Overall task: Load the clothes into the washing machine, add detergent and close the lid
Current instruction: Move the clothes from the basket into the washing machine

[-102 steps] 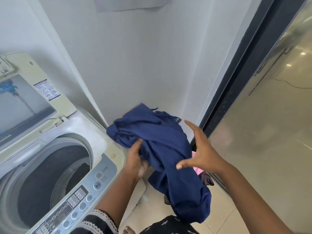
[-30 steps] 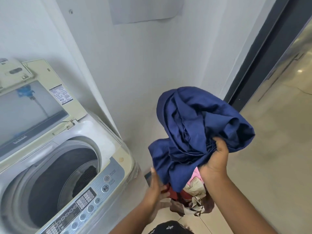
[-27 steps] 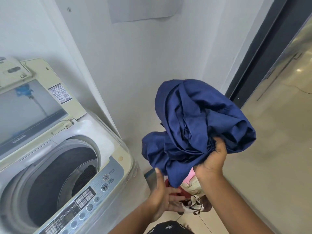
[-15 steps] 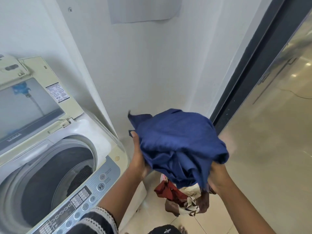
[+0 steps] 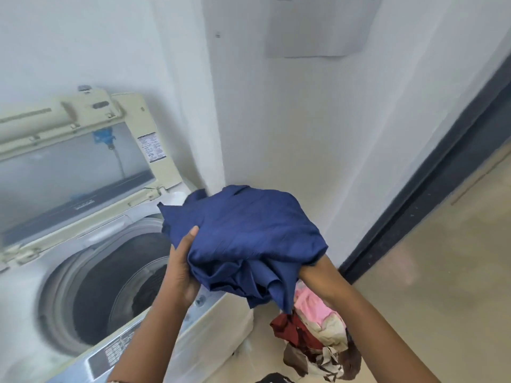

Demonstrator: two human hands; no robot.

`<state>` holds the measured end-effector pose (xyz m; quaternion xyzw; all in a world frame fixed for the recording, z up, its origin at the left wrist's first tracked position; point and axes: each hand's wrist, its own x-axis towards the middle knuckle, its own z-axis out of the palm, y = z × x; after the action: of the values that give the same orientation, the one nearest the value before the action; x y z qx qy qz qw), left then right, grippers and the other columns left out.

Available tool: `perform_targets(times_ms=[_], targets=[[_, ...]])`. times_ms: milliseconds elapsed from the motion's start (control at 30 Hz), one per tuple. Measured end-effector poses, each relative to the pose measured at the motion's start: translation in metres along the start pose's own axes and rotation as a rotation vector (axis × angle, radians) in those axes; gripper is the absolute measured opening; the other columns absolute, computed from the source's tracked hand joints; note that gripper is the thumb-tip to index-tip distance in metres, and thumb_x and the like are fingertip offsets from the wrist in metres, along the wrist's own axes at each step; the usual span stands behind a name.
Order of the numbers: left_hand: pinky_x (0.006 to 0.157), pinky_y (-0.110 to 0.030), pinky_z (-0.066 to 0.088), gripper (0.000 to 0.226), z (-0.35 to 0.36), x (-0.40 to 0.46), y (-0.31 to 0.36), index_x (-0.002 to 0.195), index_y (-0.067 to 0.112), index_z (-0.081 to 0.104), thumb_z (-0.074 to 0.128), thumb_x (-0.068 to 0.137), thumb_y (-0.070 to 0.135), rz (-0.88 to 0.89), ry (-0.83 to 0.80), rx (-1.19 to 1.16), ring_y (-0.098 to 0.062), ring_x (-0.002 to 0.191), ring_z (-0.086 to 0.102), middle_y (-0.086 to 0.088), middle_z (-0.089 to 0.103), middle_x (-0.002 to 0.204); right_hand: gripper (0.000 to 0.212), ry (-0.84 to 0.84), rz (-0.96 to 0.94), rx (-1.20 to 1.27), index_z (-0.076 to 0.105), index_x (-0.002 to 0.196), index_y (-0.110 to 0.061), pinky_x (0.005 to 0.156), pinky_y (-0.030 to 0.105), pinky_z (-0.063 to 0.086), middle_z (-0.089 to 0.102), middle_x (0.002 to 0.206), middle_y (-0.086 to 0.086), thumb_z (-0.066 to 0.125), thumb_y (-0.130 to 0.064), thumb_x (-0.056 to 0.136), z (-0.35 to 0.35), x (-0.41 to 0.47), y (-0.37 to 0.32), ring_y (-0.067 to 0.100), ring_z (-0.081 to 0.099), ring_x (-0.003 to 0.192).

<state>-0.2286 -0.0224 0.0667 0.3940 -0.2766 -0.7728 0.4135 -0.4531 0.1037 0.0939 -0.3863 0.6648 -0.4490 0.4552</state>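
Note:
A bundled dark blue cloth [image 5: 249, 233] hangs over the right rim of the top-loading washing machine [image 5: 69, 352]. My left hand [image 5: 181, 268] grips its left side, thumb on top. My right hand is buried under the cloth; only the wrist [image 5: 318, 272] shows. The machine's lid [image 5: 74, 164] stands raised at the back. The drum [image 5: 110, 288] is open, with something dark lying low inside. No detergent is in view.
A heap of clothes [image 5: 312, 333] in pink, dark red, cream and brown lies on the floor right of the machine. White walls [image 5: 290, 128] close the corner behind. A dark door frame [image 5: 442, 194] and tiled floor [image 5: 442, 272] lie to the right.
Both hands have carried the blue cloth left, from above the clothes heap to over the machine's right rim. The view has swung left, bringing the machine nearer the middle.

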Motion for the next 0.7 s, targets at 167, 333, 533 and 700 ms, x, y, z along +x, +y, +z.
perform_targets(times_ms=[167,333,533,700], targets=[[0.077,-0.038,0.059,0.055,-0.062,-0.018,0.045,0.132,0.012,0.062,0.067,0.086,0.041,0.086,0.146,-0.147,-0.027,0.098,0.072,-0.011,0.072,0.118,0.033,-0.125,-0.096,-0.179,0.040,0.063,-0.023,0.046,0.009,0.033,0.046,0.044,-0.018,0.061,-0.007,0.083,0.072,0.038,-0.027,-0.001,0.039,0.046],[0.063,-0.032,0.060,0.033,-0.126,-0.041,0.087,0.096,0.021,0.082,0.059,0.090,0.045,0.204,0.150,-0.215,-0.019,0.081,0.076,-0.002,0.078,0.099,0.026,-0.272,-0.197,-0.241,0.053,0.078,-0.030,0.053,0.004,0.042,0.058,0.063,-0.037,0.063,-0.010,0.089,0.148,0.066,-0.047,-0.018,0.052,0.059],[0.067,-0.027,0.060,0.050,-0.201,-0.035,0.109,0.133,0.004,0.058,0.065,0.090,0.029,0.395,0.416,-0.085,-0.018,0.091,0.074,-0.006,0.075,0.108,0.019,-0.329,-0.214,-0.251,0.050,0.081,-0.016,0.057,0.023,0.037,0.046,0.071,-0.002,0.057,-0.007,0.095,0.236,0.102,-0.042,0.010,0.039,0.070],[0.074,-0.034,0.061,0.051,-0.247,-0.012,0.092,0.137,0.015,0.056,0.070,0.088,0.016,0.312,0.473,0.004,-0.026,0.106,0.071,-0.009,0.071,0.121,0.022,-0.348,-0.109,-0.390,0.053,0.084,-0.013,0.055,0.007,0.038,0.054,0.077,0.000,0.050,0.007,0.093,0.277,0.124,0.004,0.011,0.048,0.077]])
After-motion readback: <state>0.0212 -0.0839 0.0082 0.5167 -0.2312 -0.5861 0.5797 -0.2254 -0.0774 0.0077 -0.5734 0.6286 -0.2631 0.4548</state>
